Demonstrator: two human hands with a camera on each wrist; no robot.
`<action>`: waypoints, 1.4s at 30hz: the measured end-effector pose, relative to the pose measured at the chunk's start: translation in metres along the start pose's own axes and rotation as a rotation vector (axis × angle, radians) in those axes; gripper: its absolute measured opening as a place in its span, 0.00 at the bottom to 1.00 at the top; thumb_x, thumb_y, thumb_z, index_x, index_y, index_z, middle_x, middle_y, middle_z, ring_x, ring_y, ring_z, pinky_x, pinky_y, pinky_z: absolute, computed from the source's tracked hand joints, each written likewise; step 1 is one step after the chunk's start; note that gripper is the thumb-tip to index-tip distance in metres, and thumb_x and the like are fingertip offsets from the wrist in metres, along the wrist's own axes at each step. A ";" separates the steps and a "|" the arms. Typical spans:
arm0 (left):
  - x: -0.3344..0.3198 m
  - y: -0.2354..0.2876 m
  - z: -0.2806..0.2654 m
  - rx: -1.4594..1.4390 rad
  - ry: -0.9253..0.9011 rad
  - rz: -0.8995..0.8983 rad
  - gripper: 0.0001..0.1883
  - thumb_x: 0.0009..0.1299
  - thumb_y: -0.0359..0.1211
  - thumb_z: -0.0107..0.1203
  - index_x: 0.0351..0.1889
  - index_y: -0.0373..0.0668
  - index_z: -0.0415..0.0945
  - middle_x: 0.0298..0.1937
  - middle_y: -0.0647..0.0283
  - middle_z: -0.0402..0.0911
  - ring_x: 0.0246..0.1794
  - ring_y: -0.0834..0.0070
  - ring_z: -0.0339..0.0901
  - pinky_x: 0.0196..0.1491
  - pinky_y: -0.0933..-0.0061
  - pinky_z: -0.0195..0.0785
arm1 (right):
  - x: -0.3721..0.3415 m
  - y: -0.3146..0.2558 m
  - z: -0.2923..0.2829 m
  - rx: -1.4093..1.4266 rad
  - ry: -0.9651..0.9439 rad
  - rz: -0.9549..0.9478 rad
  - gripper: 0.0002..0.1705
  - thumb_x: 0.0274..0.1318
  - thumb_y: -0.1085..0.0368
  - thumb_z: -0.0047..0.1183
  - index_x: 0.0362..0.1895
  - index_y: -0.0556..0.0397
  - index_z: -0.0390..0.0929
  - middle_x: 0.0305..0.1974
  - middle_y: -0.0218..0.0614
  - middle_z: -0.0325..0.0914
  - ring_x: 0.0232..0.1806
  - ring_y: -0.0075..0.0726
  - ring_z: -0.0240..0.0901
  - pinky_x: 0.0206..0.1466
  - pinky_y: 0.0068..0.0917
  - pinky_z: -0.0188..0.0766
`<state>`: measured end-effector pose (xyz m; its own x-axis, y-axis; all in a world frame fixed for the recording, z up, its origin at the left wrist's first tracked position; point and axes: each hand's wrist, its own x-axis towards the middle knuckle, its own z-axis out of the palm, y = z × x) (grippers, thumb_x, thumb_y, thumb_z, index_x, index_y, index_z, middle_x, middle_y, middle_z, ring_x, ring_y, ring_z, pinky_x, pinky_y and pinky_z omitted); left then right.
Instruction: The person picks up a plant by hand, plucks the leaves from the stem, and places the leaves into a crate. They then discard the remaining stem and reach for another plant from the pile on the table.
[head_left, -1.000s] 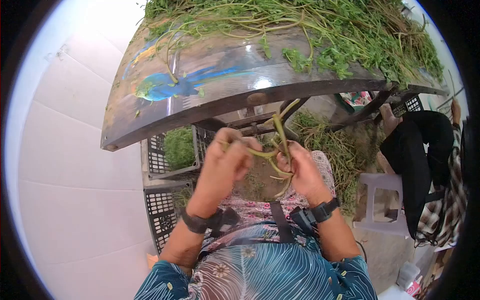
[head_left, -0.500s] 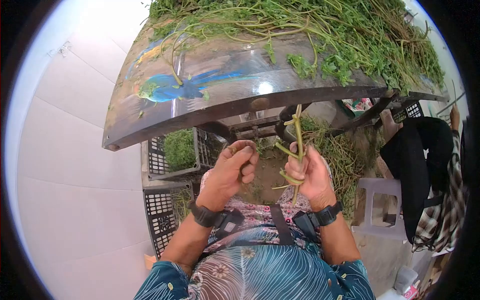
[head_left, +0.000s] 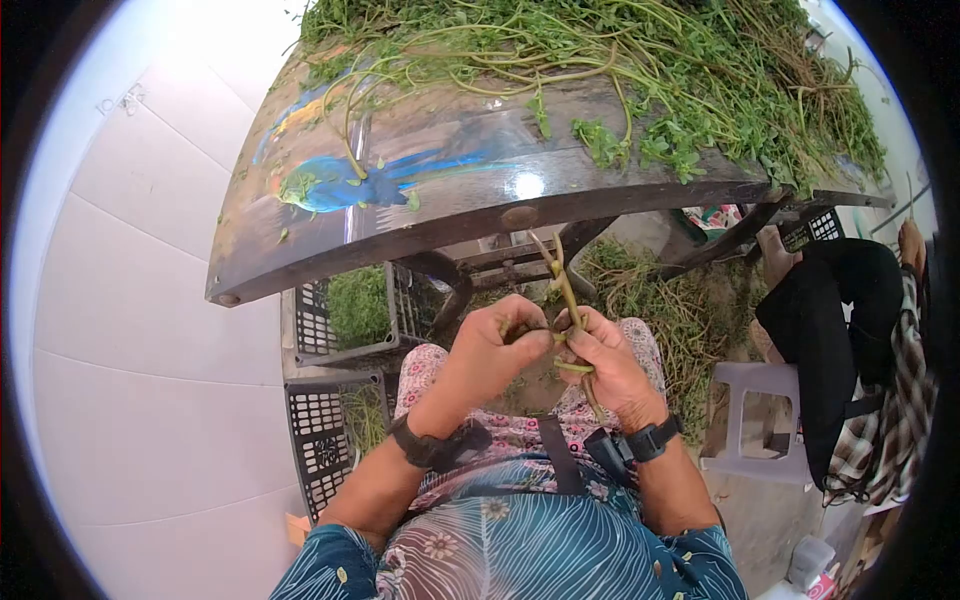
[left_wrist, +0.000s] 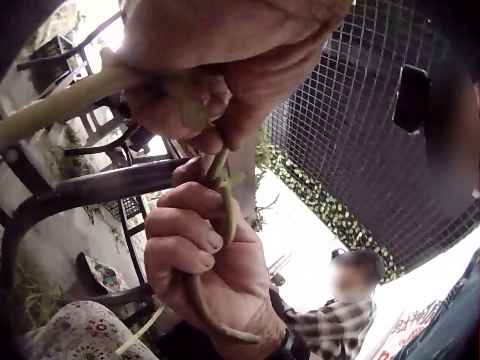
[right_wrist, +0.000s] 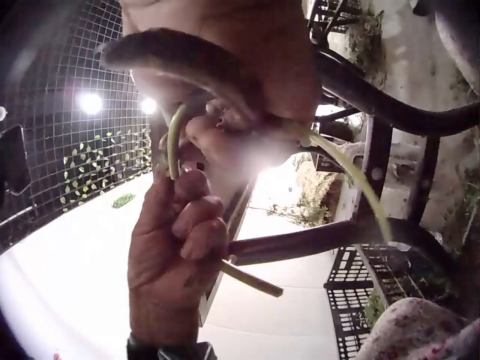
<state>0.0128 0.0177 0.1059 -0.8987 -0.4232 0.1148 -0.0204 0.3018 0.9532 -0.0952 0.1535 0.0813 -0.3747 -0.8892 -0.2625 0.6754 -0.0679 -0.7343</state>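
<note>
The right hand [head_left: 608, 365] grips a thick branched green stem [head_left: 567, 292] whose brownish lower end hangs below the fingers. Close against it, the left hand [head_left: 498, 352] has thumb and fingers pinched on a side shoot of that stem. In the left wrist view the right hand [left_wrist: 202, 247] curls round the stem [left_wrist: 229, 214], beneath the left hand [left_wrist: 232, 52]. From the right wrist view, the left hand [right_wrist: 176, 255] pinches the end of a curved green shoot [right_wrist: 174, 139], and a cut-looking piece [right_wrist: 255, 280] sticks out from its fist.
Leafy green stems [head_left: 690, 80] lie heaped on the table [head_left: 450, 205] in front. Below left are black crates [head_left: 320, 430] with greens. More stems [head_left: 680, 310] cover the floor at right, near a pale plastic stool [head_left: 755, 375] and a seated person in black trousers [head_left: 835, 300].
Half a second ago the hands were apart; the left hand has moved right to meet the stem in the right hand. The right hand has turned a little and still grips the stem.
</note>
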 end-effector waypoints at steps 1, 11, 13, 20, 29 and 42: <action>-0.001 0.001 0.001 -0.016 -0.035 0.005 0.10 0.62 0.30 0.53 0.40 0.38 0.70 0.24 0.70 0.71 0.17 0.87 0.60 0.18 0.84 0.52 | 0.000 0.000 0.001 -0.021 0.017 0.001 0.10 0.55 0.65 0.44 0.42 0.54 0.66 0.24 0.26 0.64 0.21 0.19 0.56 0.25 0.17 0.57; 0.003 0.012 -0.017 -0.314 0.232 -0.130 0.12 0.63 0.28 0.52 0.45 0.40 0.72 0.30 0.68 0.73 0.20 0.85 0.65 0.21 0.83 0.59 | -0.012 -0.009 -0.020 -0.038 -0.162 0.062 0.13 0.54 0.58 0.50 0.36 0.54 0.69 0.19 0.28 0.64 0.18 0.20 0.55 0.23 0.20 0.52; 0.009 0.009 -0.016 0.156 0.334 0.229 0.13 0.60 0.26 0.54 0.44 0.39 0.73 0.29 0.68 0.73 0.22 0.81 0.68 0.24 0.80 0.63 | -0.015 -0.007 -0.016 -0.064 -0.135 0.093 0.12 0.54 0.59 0.50 0.35 0.55 0.70 0.20 0.28 0.64 0.18 0.20 0.55 0.23 0.20 0.52; 0.003 0.025 -0.012 0.536 0.162 0.254 0.14 0.55 0.24 0.56 0.41 0.40 0.75 0.31 0.58 0.74 0.26 0.66 0.73 0.31 0.73 0.67 | -0.016 -0.001 -0.006 -0.029 -0.104 0.173 0.10 0.57 0.60 0.48 0.36 0.53 0.70 0.22 0.25 0.64 0.21 0.18 0.56 0.24 0.18 0.52; 0.011 -0.006 -0.001 0.064 0.225 -0.212 0.09 0.65 0.32 0.50 0.36 0.35 0.74 0.23 0.66 0.74 0.25 0.81 0.71 0.28 0.77 0.65 | -0.006 0.001 0.023 0.005 0.001 0.188 0.07 0.60 0.61 0.44 0.39 0.50 0.67 0.22 0.24 0.63 0.21 0.17 0.55 0.22 0.16 0.51; 0.008 -0.102 -0.037 -1.469 0.176 -0.594 0.09 0.71 0.36 0.44 0.38 0.41 0.69 0.26 0.70 0.69 0.22 0.83 0.62 0.22 0.83 0.55 | -0.011 -0.012 0.029 -0.807 0.181 -0.250 0.10 0.56 0.60 0.46 0.34 0.54 0.71 0.22 0.34 0.71 0.26 0.26 0.70 0.27 0.30 0.68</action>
<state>0.0237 -0.0486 0.0197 -0.8558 -0.2952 -0.4248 0.1806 -0.9400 0.2893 -0.0807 0.1513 0.1112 -0.5937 -0.8008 -0.0790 -0.0727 0.1511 -0.9858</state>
